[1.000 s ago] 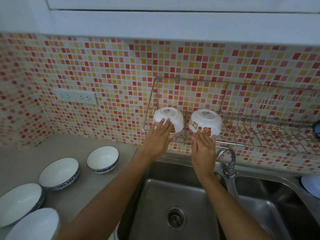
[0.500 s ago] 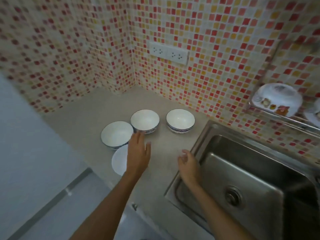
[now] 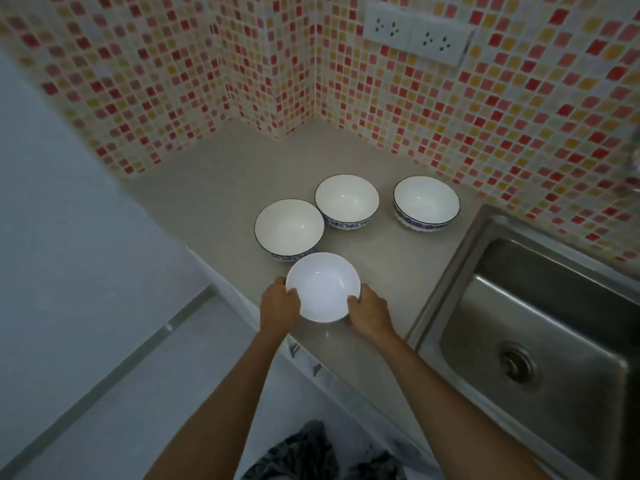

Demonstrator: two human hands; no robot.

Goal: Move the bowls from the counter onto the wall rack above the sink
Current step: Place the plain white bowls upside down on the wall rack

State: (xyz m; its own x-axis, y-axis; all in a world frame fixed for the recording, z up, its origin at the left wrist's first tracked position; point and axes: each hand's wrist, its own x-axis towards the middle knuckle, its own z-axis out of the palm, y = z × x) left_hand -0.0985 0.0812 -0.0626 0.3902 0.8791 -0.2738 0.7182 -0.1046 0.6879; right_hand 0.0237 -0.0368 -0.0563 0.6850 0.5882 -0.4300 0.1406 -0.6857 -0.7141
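Observation:
A plain white bowl [image 3: 322, 285] sits upright near the counter's front edge. My left hand [image 3: 280, 308] grips its left rim and my right hand [image 3: 367, 311] grips its right rim. Behind it stand three white bowls with blue patterned bands: one [image 3: 289, 227] just beyond the held bowl, one [image 3: 347, 201] further back, and one [image 3: 426, 203] to the right near the sink. The wall rack is out of view.
The beige counter [image 3: 214, 174] runs into a tiled corner. A steel sink [image 3: 540, 327] lies to the right. A double wall socket [image 3: 415, 34] is mounted on the tiles above. The counter's front edge drops to the floor at lower left.
My view swung from the rack down to the counter. Both hands came off the two racked bowls, dropped to the counter and closed on the plain white bowl.

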